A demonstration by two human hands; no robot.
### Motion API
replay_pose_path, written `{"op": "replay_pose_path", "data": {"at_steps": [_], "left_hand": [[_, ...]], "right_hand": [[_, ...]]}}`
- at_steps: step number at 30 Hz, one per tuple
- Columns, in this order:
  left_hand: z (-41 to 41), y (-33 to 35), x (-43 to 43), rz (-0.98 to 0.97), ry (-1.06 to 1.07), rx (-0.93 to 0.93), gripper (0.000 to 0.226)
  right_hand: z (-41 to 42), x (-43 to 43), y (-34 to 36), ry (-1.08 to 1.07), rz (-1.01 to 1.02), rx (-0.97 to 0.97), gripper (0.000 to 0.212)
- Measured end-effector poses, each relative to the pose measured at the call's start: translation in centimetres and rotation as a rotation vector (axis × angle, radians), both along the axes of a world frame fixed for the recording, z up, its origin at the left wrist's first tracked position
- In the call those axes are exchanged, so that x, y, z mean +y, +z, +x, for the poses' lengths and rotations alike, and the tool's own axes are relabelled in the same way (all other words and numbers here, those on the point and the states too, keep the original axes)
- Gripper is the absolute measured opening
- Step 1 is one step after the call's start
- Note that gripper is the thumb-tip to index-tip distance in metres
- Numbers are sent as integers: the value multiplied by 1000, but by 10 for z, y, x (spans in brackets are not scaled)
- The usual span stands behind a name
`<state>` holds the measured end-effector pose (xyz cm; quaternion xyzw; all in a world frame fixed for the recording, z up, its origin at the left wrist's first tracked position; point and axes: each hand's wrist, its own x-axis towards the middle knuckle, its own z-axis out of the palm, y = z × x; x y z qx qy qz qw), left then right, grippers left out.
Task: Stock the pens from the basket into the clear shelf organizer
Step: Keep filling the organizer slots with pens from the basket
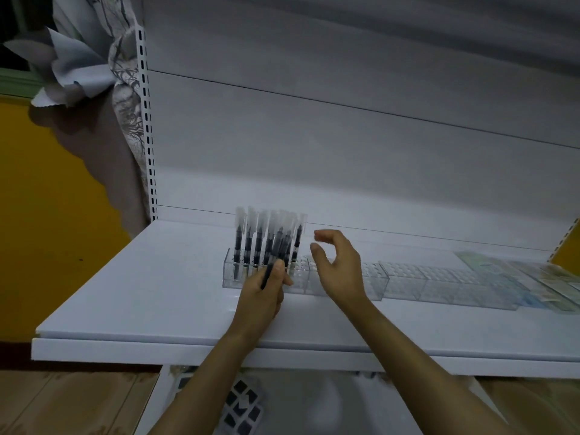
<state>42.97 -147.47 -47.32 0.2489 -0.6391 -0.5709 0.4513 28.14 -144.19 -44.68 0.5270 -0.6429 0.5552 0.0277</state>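
A clear shelf organizer (pixel 345 279) with a grid of small holes lies along the white shelf (pixel 150 296). Several black pens with clear caps (pixel 251 240) stand upright in its left end. My left hand (pixel 262 296) grips a bunch of black pens (pixel 277 252), tilted up in front of the standing ones. My right hand (pixel 337 268) hovers just right of them, over the organizer, fingers loosely curved and holding nothing. The basket is out of view.
Flat packaged items (pixel 533 274) lie on the shelf at the right end of the organizer. A slotted shelf upright (pixel 147 127) and a curtain (pixel 125 89) stand at left. Below the shelf lies a black-and-white cube (pixel 241 409).
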Motion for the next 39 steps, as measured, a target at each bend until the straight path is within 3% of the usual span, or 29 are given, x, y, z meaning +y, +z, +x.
{"op": "replay_pose_path", "data": {"at_steps": [2, 5, 12, 22, 29, 39], "left_hand": [[1, 1, 1, -21, -18, -19, 49], [2, 5, 4, -16, -70, -27, 44], [0, 5, 3, -18, -112, -149, 55], [-3, -2, 2, -153, -117, -138, 27], [-2, -6, -3, -154, -128, -120, 26], [-5, -11, -4, -220, -59, -119, 26]], "right_hand": [[19, 13, -6, 113, -56, -74, 16], [42, 22, -12, 296, 64, -301, 14], [40, 29, -36, 426, 119, -703, 10], [42, 35, -35, 446, 83, -722, 21], [41, 34, -38, 399, -22, -788, 15], [36, 34, -40, 378, 35, -799, 14]]}}
